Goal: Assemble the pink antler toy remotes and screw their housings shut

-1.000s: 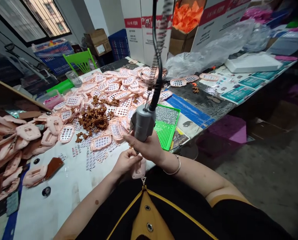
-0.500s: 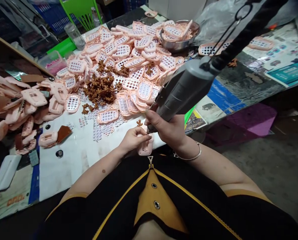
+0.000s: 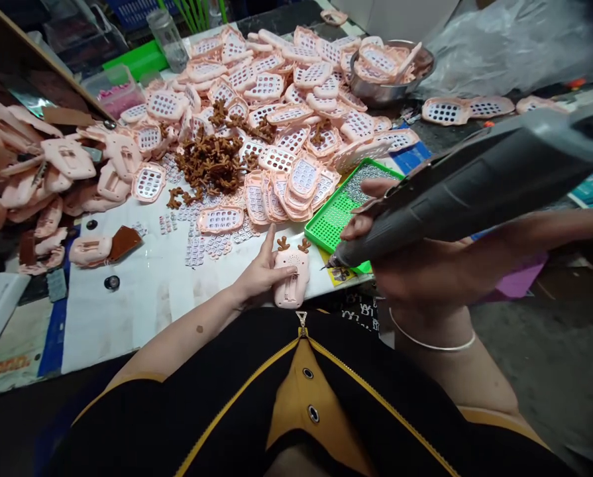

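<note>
At the table's front edge, my left hand (image 3: 257,277) holds a pink plastic toy casing (image 3: 297,293), thumb across its back and index finger stretched out beside it. Two brown antler pieces (image 3: 283,244) stick out of the casing's top; its back has a battery recess. My right hand (image 3: 425,275) grips a grey electric screwdriver (image 3: 455,189), lying nearly level with its tip apart from the casing. Below the tool is a green perforated tray (image 3: 321,232) holding many small screws (image 3: 368,182).
Behind lies a large heap of pink casing halves (image 3: 269,86) with white button grids. Brown antlers (image 3: 209,162) are piled in front of it. More pink casings (image 3: 67,159) lie left. A metal bowl (image 3: 388,93) stands at the back; small button sheets (image 3: 197,245) lie mid-table.
My right hand has lifted the screwdriver off the casing and swung it right, tilting it towards level. The casing's antlers and the green tray now show. My left index finger has stretched out.
</note>
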A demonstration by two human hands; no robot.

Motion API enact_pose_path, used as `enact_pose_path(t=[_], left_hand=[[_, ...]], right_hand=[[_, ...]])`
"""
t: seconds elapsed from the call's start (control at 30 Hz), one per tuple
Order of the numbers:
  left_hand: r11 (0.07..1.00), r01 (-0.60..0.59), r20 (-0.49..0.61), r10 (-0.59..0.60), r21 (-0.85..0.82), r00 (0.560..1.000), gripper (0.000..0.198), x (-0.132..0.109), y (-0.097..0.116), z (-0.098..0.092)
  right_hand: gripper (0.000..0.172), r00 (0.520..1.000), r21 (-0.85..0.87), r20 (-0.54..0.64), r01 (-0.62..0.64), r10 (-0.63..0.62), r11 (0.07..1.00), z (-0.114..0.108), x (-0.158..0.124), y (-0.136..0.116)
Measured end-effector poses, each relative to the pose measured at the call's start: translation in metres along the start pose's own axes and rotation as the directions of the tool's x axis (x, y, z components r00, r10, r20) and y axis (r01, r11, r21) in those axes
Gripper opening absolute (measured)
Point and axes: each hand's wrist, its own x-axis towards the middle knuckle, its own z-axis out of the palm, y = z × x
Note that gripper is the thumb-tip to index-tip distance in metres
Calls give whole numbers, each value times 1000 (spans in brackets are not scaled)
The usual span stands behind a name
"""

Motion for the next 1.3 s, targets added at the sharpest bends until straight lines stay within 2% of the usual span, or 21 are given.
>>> enact_pose_path(t=[0.07,0.2,0.27,0.4,0.53,0.57,0.63,0.7,0.83,0.93,1.07,1.2,1.3], left_hand=[[999,24,-12,-25,-43,1000,115,-1,1,2],[986,146,18,-145,-79,989,64,-3,3,4],[978,185,20,-184,-100,983,51,-2,2,5],[966,155,-36,-166,-207,985,52,0,-1,5],[950,185,13,-188,-252,982,43,2,-1,5],[946,197,30,-196,-258,980,41,2,-1,5],[942,206,40,-203,-266,978,41,1,0,6],[943,198,30,-197,-267,980,42,0,1,8],[956,163,34,-160,-245,987,44,0,0,9],[960,152,24,-150,-235,988,43,1,-3,9],[961,148,9,-150,-232,989,46,2,-3,10],[960,138,32,-135,-244,990,41,1,0,13],[961,132,48,-124,-241,991,42,1,0,14]], right_hand=[[70,999,28,-14,-35,36,999,-3,-1,-3],[47,997,7,-54,-61,61,998,-7,-3,-4],[45,996,11,-59,-72,72,997,-8,-4,-5],[47,997,-23,-44,-71,70,997,-13,-3,-3],[45,995,-158,8,95,-95,983,-23,-4,19],[49,991,-162,24,132,-130,978,-25,-5,25],[57,989,-145,60,143,-136,979,-28,-7,36],[51,993,-134,77,101,-91,986,-28,-9,42],[35,985,-111,113,145,-133,983,-23,-12,41],[29,967,-77,170,206,-191,976,-19,-13,36],[29,941,-58,232,265,-245,963,-13,-15,32],[30,918,-18,320,253,-234,967,-9,-16,34],[30,913,-22,330,260,-238,965,-9,-16,38]])
